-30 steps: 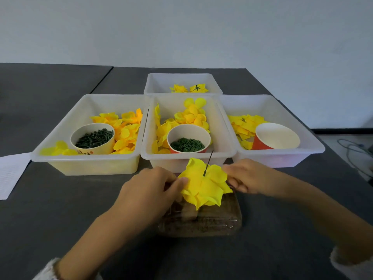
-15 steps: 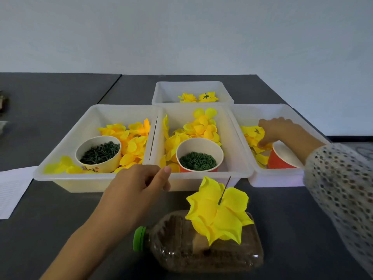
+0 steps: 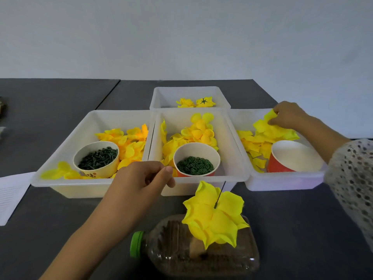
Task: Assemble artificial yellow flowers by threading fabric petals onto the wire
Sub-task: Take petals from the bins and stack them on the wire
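Right hand pinches a petal; left hand hovers loosely curled.

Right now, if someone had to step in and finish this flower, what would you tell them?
Right hand pinches a loose yellow petal in the right tray.
Left hand hovers loosely curled, holding nothing.
Done: several petals sit threaded as a flower on the wire, which stands in the lying bottle.
Left: thread the held petal on.
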### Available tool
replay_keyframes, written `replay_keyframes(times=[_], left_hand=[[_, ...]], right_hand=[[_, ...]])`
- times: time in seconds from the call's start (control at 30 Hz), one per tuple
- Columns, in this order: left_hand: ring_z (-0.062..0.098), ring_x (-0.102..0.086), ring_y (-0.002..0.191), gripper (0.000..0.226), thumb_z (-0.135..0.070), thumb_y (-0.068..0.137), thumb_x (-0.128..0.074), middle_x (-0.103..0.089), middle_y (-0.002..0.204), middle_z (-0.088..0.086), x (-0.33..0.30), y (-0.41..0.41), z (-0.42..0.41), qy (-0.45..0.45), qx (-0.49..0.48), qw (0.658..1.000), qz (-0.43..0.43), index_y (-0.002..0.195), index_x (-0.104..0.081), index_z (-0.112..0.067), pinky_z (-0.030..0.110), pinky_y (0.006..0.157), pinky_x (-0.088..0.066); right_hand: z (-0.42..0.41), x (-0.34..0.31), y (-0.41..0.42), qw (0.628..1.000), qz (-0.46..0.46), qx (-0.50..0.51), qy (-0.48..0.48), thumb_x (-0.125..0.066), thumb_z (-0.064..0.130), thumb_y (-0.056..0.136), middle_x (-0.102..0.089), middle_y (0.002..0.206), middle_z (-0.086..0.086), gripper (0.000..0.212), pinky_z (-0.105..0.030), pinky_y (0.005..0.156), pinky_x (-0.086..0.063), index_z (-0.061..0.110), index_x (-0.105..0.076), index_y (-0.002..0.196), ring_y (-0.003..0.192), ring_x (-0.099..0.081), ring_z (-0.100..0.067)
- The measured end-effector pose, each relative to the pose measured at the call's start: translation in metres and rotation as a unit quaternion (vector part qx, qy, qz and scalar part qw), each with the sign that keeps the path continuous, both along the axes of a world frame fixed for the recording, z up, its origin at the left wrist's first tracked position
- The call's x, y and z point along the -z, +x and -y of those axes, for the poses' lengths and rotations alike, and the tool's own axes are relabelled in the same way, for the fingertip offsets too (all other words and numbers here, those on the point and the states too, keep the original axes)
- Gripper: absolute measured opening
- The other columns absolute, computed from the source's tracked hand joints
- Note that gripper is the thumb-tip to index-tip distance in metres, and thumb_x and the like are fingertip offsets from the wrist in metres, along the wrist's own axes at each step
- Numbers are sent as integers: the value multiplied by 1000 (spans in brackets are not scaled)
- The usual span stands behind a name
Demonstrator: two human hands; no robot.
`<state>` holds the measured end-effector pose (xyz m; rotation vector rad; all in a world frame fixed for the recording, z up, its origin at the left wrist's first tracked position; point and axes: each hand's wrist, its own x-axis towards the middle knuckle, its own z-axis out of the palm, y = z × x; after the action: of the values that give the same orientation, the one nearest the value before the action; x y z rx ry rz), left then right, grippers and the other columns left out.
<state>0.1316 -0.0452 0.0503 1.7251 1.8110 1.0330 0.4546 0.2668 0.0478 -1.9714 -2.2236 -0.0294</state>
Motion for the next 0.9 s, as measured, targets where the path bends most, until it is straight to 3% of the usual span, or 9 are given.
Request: replay_keyframes(times=[0.1,0.23,0.37,0.5,0.63,0.8,0.9], left_hand=[[7,-44,47,35,-33,95,-54,-46,48,-5,-6,14,5,11,4,1000,16,67,-70,-22,21,49,-32],[7,-41,45,35,-33,95,-54,-45,48,-2,-15,26,13,23,15,999,19,67,-71,-22,25,50,-29],[5,-45,45,34,-32,95,-54,-48,46,-8,-25,30,25,35,11,999,20,66,-71,-23,20,49,-33],[4,-46,45,34,-30,96,-55,-48,45,-9,-32,34,32,39,12,999,21,67,-71,-24,19,50,-34],[5,-43,43,33,-31,95,-56,-45,46,-8,-35,38,36,44,12,998,30,66,-71,-24,17,47,-34],[5,-44,43,34,-32,96,-55,-46,44,-8,-37,37,38,42,13,999,17,66,-70,-25,18,48,-33],[5,-46,45,34,-33,95,-54,-48,45,-8,-37,36,36,39,12,999,18,66,-70,-26,19,49,-34]], right_hand=[[20,-10,2,995,-8,-57,-76,-75,26,82,-55,87,-8,23,-30,64,-32,11,-59,77,87,-49,-25],[36,-2,6,994,-26,-76,-71,-73,15,82,-64,102,-13,19,-24,71,-33,3,-70,98,93,-55,-25],[47,-11,9,992,-113,-63,7,-76,21,80,-60,82,-10,17,-30,67,-37,6,-68,80,80,-53,-25],[54,-16,10,988,-134,-79,-3,-69,29,86,-45,57,-5,41,-32,56,-30,11,-50,55,60,-45,-22],[59,-9,9,992,-96,-80,-13,-50,28,99,-38,58,-7,50,-33,63,-29,12,-36,54,69,-42,-27],[56,-3,9,994,-96,-47,-2,-35,37,104,-49,78,-11,51,-35,76,-36,4,-49,67,86,-47,-29],[53,-7,11,992,-120,-2,-28,-36,47,101,-50,65,-8,54,-32,72,-35,8,-45,64,73,-54,-27]])
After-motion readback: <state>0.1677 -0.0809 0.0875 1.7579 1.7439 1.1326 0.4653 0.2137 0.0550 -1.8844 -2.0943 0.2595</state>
